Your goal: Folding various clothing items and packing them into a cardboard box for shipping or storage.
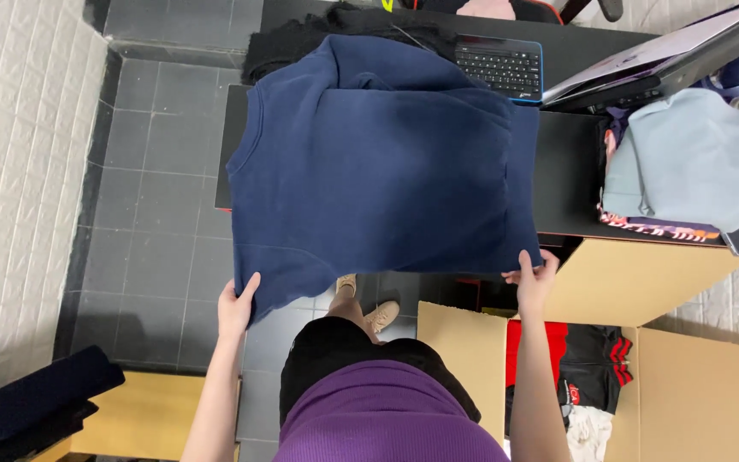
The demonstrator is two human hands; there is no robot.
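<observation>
Both hands, left hand (234, 310) and right hand (534, 278), gripping flat navy sweatshirt's (378, 162) near corners.

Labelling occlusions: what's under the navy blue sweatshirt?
Navy blue sweatshirt, gripped by left hand and right hand, covers a black desk and part of a keyboard; anything else beneath is hidden.

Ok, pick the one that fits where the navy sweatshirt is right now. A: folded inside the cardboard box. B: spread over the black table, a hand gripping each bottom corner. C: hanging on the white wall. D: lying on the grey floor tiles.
B: the navy sweatshirt lies spread over the black table, with the left hand and right hand each gripping a bottom corner.
</observation>
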